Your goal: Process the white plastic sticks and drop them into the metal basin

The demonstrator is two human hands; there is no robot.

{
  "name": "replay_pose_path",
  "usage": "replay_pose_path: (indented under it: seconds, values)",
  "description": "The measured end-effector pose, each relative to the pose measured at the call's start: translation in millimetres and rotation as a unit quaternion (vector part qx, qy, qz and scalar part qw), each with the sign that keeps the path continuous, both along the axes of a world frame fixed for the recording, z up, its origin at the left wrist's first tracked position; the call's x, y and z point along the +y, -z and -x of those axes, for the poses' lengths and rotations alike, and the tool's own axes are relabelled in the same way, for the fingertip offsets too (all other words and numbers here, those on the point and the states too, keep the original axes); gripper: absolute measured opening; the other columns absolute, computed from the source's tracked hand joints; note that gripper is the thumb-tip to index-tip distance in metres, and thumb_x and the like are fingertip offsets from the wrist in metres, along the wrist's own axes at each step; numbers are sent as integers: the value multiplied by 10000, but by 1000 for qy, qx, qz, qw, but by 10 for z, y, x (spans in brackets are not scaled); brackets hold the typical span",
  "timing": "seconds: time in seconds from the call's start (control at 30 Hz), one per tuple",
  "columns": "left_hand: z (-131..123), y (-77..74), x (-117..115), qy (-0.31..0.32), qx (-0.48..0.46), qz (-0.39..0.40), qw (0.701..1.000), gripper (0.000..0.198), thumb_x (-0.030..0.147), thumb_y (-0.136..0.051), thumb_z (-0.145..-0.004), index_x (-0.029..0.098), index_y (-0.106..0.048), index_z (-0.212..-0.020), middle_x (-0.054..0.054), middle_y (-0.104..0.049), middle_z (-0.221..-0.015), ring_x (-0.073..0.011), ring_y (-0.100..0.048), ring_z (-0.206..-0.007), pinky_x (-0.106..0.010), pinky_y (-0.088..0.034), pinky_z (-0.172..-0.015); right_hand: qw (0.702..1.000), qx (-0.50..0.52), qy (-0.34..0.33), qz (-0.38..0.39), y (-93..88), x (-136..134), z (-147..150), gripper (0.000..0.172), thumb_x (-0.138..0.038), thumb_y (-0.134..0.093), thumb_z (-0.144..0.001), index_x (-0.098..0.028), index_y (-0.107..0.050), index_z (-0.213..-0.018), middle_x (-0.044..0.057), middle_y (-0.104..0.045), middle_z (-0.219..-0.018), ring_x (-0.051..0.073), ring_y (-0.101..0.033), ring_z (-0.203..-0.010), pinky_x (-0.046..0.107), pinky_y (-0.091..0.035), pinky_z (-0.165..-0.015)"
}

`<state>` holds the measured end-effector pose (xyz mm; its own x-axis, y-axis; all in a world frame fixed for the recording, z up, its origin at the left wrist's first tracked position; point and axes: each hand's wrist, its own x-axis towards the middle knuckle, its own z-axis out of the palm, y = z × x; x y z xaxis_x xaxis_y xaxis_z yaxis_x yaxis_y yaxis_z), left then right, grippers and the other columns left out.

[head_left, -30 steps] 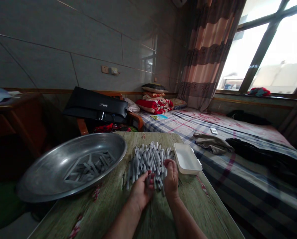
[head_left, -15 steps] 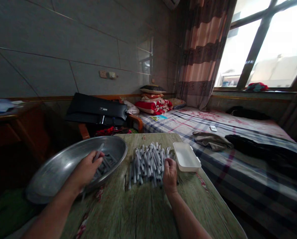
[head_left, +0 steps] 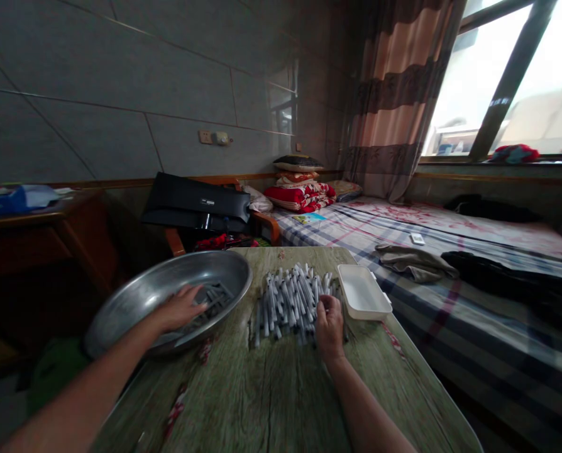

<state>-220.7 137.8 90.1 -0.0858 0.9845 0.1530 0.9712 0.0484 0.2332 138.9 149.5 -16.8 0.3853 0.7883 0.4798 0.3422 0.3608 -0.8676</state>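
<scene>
A heap of small grey tubes (head_left: 288, 299) lies in the middle of the green wooden table (head_left: 271, 396). My right hand (head_left: 329, 322) rests at the heap's near right edge, fingers curled onto the tubes. My left hand (head_left: 181, 308) reaches into the wide metal basin (head_left: 134, 296) on the left, fingers spread flat over the few grey tubes (head_left: 212, 296) lying inside it. A white plastic tray (head_left: 362, 292) sits just right of the heap.
A bed with a striped sheet (head_left: 432, 251), folded clothes and red bedding (head_left: 302, 195) runs along the right. A black case (head_left: 193, 204) rests on a wooden chair behind the table. A wooden desk (head_left: 36, 233) stands at the left; a curtained window is beyond.
My left hand left the heap, swung over to the basin with a tube and now lies open and lower inside it. My right hand stayed at the heap. The view shifted slightly.
</scene>
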Motion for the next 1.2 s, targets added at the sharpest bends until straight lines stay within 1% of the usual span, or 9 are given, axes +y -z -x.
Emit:
replay_pose_path:
  seconds: [0.1, 0.17, 0.3, 0.4, 0.53, 0.67, 0.77, 0.93, 1.2]
  values:
    - [-92, -141, -307, 38, -9, -114, 993, 425, 414, -435, -801, 159, -601, -1099, -144, -606, -1224, -305, -524, -1172, -413, -404, -970, 1000, -7, 0, 1, -11, -11, 6, 186, -311, -466, -850, -177, -567, -930, 81, -564, -910, 228, -549, -853, 366, -436, -798]
    - [-161, -208, -584, 62, -32, -158, 985, 370, 427, -399, -863, 189, -607, -1055, -109, -639, -1139, -270, -580, -1072, -380, -439, -915, 1000, -12, -7, 3, -11, -18, 14, 195, -321, -467, -854, -176, -565, -940, 80, -563, -913, 228, -548, -852, 368, -437, -795]
    - [-346, -202, -1073, 137, -65, -148, 977, 241, 410, -472, -876, 242, -642, -913, -37, -678, -955, -213, -632, -896, -299, -469, -795, 1000, -13, -27, 8, 10, -29, 30, 216, -339, -465, -861, -174, -557, -966, 83, -562, -929, 224, -548, -854, 368, -442, -795]
    - [-550, -68, -1200, 169, -98, -95, 976, 212, 350, -473, -885, 247, -657, -880, -20, -684, -883, -188, -639, -824, -270, -463, -738, 999, -11, -36, 10, 28, -32, 37, 215, -339, -468, -860, -174, -553, -968, 85, -560, -935, 221, -549, -847, 365, -448, -782]
    - [-925, 275, -999, 155, -125, -17, 980, 179, 240, -474, -868, 217, -644, -815, -31, -677, -831, -180, -627, -793, -274, -430, -725, 999, -18, -38, 4, 37, -37, 49, 206, -330, -480, -849, -176, -561, -959, 81, -561, -915, 224, -558, -836, 364, -455, -759]
    - [-1299, 670, -559, 38, -130, 19, 991, 24, 182, -580, -786, 195, -600, -791, -33, -663, -830, -175, -612, -807, -261, -403, -726, 999, -25, -43, -3, 55, -46, 72, 198, -318, -490, -844, -181, -563, -966, 81, -561, -921, 225, -564, -836, 359, -465, -740]
    - [-1474, 860, -255, -11, -131, 15, 991, 101, 209, -617, -779, 169, -580, -863, -71, -655, -894, -193, -607, -877, -267, -397, -748, 999, -30, -44, -9, 77, -47, 82, 185, -302, -500, -840, -188, -560, -973, 75, -562, -924, 218, -564, -825, 358, -471, -744]
    - [-1524, 941, -25, -55, -140, 28, 988, 154, 177, -637, -758, 165, -558, -890, -71, -656, -849, -202, -621, -848, -269, -391, -720, 998, -33, -47, -7, 76, -50, 79, 180, -292, -503, -839, -191, -557, -978, 71, -561, -919, 218, -560, -831, 359, -474, -750]
    - [-1384, 862, -146, -70, -191, 33, 979, 266, 38, -619, -544, 214, -521, -718, -20, -626, -704, -227, -619, -748, -286, -368, -641, 996, -28, -80, 2, 28, -101, 121, 176, -301, -512, -843, -190, -555, -972, 75, -574, -922, 211, -559, -817, 350, -461, -748]
